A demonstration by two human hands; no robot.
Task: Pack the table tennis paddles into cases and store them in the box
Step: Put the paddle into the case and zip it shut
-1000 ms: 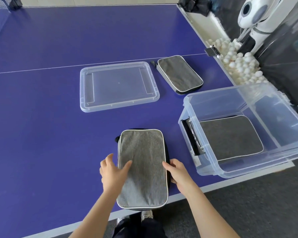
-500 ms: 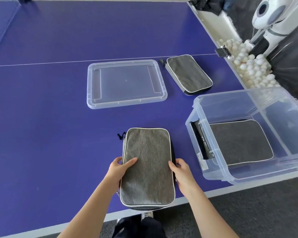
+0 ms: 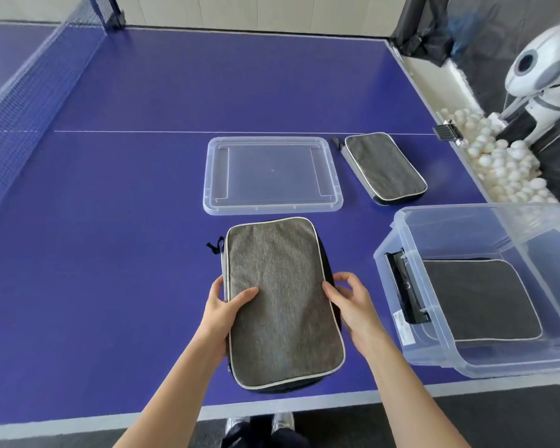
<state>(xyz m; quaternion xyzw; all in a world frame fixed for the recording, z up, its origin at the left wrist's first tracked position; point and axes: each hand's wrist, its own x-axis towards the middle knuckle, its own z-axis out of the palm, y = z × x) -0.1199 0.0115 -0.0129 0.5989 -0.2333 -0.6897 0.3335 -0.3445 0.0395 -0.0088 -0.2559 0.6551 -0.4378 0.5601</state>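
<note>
Holding the gray case (image 3: 278,302) in the lower middle of the frame, by the near edge of the blue table (image 3: 126,221). My left hand (image 3: 222,307) grips its left edge, thumb on top, fingers round the side. My right hand (image 3: 354,305) pinches the right edge, fingers curled. The clear box (image 3: 434,321) sits at right with another case (image 3: 479,299) flat inside. A third case (image 3: 383,166) lies upper right, beside the lid (image 3: 272,176).

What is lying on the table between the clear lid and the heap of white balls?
In the head view, the far grey case lies flat between the clear lid and the white balls.
</note>
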